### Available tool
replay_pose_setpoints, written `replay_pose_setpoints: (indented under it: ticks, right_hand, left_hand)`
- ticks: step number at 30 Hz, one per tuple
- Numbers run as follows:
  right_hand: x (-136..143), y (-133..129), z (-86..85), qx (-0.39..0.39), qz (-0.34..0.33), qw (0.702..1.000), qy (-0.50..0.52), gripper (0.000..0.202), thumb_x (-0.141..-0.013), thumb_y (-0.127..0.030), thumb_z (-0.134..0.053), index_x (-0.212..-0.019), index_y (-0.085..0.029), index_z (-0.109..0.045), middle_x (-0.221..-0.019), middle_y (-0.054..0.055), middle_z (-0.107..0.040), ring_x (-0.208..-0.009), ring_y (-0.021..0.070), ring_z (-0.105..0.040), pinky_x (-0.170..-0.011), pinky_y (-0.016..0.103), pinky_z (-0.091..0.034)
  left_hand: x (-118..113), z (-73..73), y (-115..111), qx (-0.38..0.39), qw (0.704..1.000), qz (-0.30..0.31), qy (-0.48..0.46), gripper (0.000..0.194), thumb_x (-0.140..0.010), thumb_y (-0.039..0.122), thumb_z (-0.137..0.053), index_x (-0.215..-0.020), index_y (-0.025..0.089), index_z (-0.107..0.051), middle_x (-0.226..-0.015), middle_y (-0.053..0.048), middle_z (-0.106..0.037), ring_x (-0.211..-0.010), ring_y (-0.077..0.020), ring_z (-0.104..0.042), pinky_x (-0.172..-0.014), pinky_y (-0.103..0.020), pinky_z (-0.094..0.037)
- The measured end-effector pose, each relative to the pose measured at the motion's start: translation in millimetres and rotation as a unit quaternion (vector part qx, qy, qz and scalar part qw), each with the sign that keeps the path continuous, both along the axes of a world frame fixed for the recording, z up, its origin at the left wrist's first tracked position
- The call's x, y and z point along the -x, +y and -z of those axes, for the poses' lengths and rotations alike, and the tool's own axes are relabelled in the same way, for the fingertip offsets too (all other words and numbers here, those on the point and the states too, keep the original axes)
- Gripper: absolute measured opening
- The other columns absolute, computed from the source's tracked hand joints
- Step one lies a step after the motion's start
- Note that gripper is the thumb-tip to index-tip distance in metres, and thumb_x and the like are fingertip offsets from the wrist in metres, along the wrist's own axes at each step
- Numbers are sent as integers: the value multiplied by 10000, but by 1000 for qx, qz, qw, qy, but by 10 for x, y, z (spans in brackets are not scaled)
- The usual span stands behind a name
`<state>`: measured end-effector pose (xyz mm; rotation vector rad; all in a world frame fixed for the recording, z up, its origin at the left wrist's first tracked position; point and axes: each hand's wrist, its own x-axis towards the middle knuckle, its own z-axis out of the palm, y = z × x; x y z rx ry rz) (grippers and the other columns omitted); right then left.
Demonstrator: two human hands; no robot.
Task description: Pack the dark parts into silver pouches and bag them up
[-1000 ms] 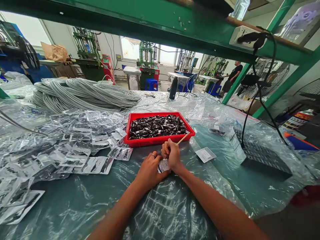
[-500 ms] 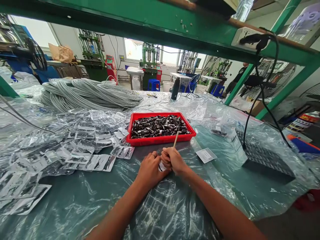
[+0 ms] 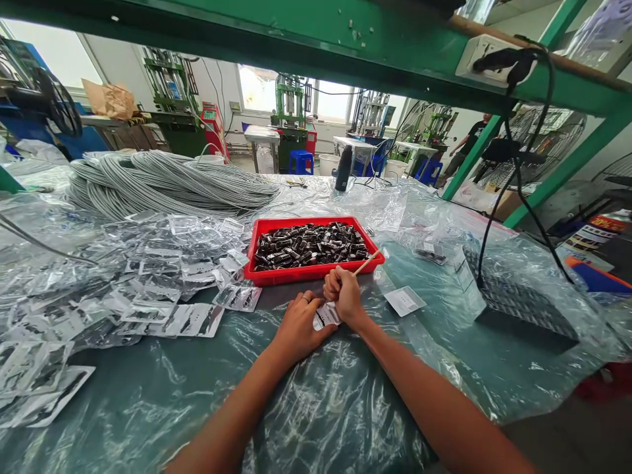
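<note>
My right hand (image 3: 344, 293) is closed around a thin wooden stick (image 3: 368, 262), whose free end points up and right over the corner of the red tray (image 3: 276, 277). Under and beside it lies a small white card (image 3: 326, 316) with dark marks. My left hand (image 3: 301, 324) rests on the card's left side, thumb along its near edge and fingers apart, a ring on one finger. Just beyond both hands, the red tray holds a heap of small dark brown pieces. A flat white packet (image 3: 405, 301) lies to the right.
Many clear packets (image 3: 162, 263) spread over the left. Behind them sits a grey cable coil (image 3: 168, 181). A dark bottle (image 3: 344, 169) stands at the back. A patterned box (image 3: 528, 303) and hanging black cables are on the right, under a green beam (image 3: 296, 39).
My right hand has risen slightly from the card, and the stick has tipped from nearly upright to slanting right. More of the card shows between my hands. The view has shifted slightly.
</note>
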<state>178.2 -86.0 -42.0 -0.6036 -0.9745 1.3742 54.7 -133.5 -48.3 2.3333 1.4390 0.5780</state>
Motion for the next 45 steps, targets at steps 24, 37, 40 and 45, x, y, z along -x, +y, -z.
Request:
replay_pose_setpoints:
  ticks: [24, 37, 40, 45]
  right_hand:
    - [-762, -449, -356, -222, 124, 672, -696, 203, -840, -169, -576, -1032, -143, -640, -1097, 154, -606, -1024, 273, -598, -938, 429, -488]
    - [210, 609, -699, -235, 227, 800, -503, 245, -941, -262, -532, -1041, -141, -720, -1004, 122, -733, -923, 225, -672, -866, 331, -519]
    - [84, 756, -691, -194, 180, 851, -453, 208, -907, -316, -599, -872, -168, -741, -811, 49, -750, -725, 176, -673, -700, 262, -510]
    - [-164, 921, -623, -195, 125, 829, -508, 200, -877, -160, -567, -901, -172, -765, -871, 53, -768, -808, 191, -698, -788, 291, -515]
  left_hand:
    - [247, -213, -12, 81, 880, -162, -439, 432, -755, 506, -620, -971, 137, -676, -859, -99, -733, -732, -217, -668, -638, -297, -506]
    - [-7, -629, 1045, -59, 805, -190, -559, 339, -684, 412, -669, -872, 134, -716, -864, -94, -743, -797, -217, -675, -749, -322, -524]
    - [114, -686, 1101, -21, 857, -130, -498, 359, -685, 446, -678, -864, 138, -715, -835, -79, -740, -739, -210, -667, -680, -305, -524]
    - [214, -640, 1175, 36, 897, -130, -421, 349, -673, 397, -640, -895, 133, -694, -854, -92, -730, -767, -228, -674, -679, -324, -541]
